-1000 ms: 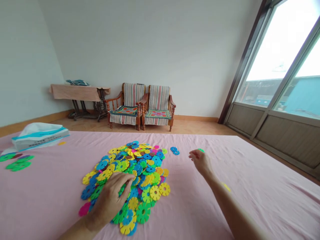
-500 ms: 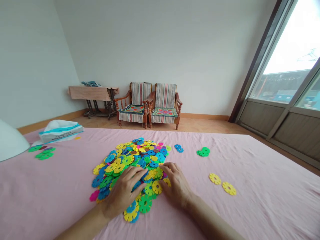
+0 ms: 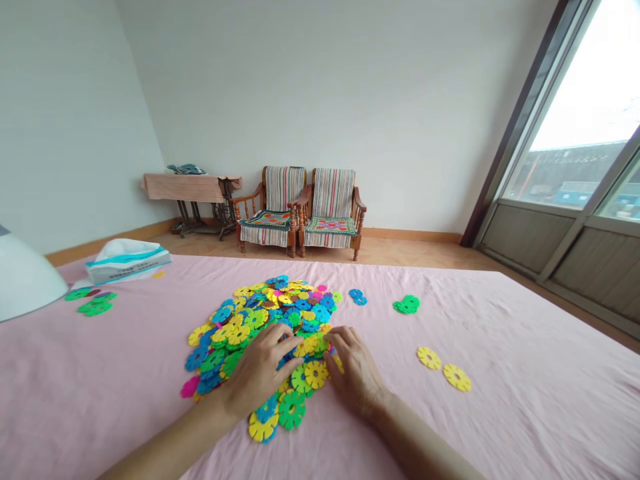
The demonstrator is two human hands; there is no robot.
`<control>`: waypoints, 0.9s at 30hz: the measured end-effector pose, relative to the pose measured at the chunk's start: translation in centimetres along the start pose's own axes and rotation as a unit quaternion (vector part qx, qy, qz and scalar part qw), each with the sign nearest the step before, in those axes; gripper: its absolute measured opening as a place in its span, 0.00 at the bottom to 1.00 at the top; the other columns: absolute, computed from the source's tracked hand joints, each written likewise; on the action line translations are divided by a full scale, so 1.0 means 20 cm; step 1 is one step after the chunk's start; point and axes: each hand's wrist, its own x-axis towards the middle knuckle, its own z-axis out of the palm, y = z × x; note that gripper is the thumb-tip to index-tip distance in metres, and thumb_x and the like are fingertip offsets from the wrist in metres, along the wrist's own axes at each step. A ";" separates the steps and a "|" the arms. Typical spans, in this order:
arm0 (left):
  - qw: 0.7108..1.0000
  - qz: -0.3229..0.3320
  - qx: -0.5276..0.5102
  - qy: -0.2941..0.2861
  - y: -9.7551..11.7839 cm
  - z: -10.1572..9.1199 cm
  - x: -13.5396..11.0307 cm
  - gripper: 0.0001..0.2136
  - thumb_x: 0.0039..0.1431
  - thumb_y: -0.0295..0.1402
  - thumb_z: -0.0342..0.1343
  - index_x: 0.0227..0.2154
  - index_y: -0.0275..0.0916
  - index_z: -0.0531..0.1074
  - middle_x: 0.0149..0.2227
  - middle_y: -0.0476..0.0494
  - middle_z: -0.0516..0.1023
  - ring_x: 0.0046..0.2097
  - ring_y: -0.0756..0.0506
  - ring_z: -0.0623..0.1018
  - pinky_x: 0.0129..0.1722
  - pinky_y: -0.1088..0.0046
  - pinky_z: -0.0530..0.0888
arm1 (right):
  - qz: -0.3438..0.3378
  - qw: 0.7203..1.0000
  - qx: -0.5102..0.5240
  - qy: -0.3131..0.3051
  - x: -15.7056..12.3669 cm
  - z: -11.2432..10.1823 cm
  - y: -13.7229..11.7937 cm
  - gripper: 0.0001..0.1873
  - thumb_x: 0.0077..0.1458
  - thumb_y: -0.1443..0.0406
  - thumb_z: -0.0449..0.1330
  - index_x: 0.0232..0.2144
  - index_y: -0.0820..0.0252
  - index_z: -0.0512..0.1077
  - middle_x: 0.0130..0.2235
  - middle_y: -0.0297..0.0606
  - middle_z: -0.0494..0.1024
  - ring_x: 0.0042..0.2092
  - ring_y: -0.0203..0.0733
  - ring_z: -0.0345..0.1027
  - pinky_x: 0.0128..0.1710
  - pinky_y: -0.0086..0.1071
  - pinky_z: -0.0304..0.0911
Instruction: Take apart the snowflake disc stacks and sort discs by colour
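Note:
A heap of notched plastic snowflake discs [image 3: 255,319] in yellow, blue, green and pink lies on the pink cloth. Over the heap's near right part rests my left hand [image 3: 265,363], fingers stretched and the thumb apart. My right hand [image 3: 356,373] lies at the heap's right edge, its fingers bent and apart, fingertips at the outer discs. Neither hand visibly grips a disc. Between them a yellow disc [image 3: 317,375] and a green disc [image 3: 291,409] show. The discs under my left palm are hidden.
Yellow discs [image 3: 457,377], green discs [image 3: 407,305] and blue discs [image 3: 357,297] lie apart on the right of the cloth [image 3: 525,353]. On the left are more green discs [image 3: 95,306], a tissue pack [image 3: 128,260] and a white rounded object [image 3: 27,280]. Two armchairs [image 3: 333,207] stand beyond.
My left hand has slid slightly right and away from me over the heap, closer to my right hand. My right hand has barely moved. The camera view has shifted a little.

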 end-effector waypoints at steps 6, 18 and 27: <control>0.999 0.002 0.023 -0.023 0.04 0.01 0.07 0.07 0.60 0.26 0.57 0.40 0.42 0.74 0.37 0.47 0.70 0.42 0.44 0.71 0.43 0.65 0.72 | 0.010 1.000 -0.001 0.010 0.00 0.00 0.00 0.11 0.57 0.74 0.52 0.41 0.60 0.69 0.41 0.44 0.72 0.44 0.46 0.65 0.44 0.42 0.67; 0.985 0.089 -0.043 0.139 0.05 0.03 -0.02 0.09 0.66 0.25 0.49 0.44 0.40 0.71 0.37 0.45 0.74 0.41 0.46 0.73 0.46 0.67 0.70 | -0.074 0.996 0.012 0.037 0.00 -0.04 -0.09 0.14 0.61 0.66 0.53 0.50 0.59 0.63 0.43 0.45 0.73 0.43 0.48 0.66 0.42 0.43 0.67; 0.989 0.097 -0.052 0.101 -0.01 0.03 -0.10 0.11 0.65 0.29 0.51 0.49 0.40 0.69 0.42 0.44 0.76 0.46 0.47 0.75 0.50 0.75 0.71 | -0.157 0.980 0.028 0.116 0.01 0.03 -0.08 0.06 0.63 0.70 0.48 0.36 0.58 0.64 0.29 0.36 0.74 0.30 0.39 0.65 0.30 0.30 0.63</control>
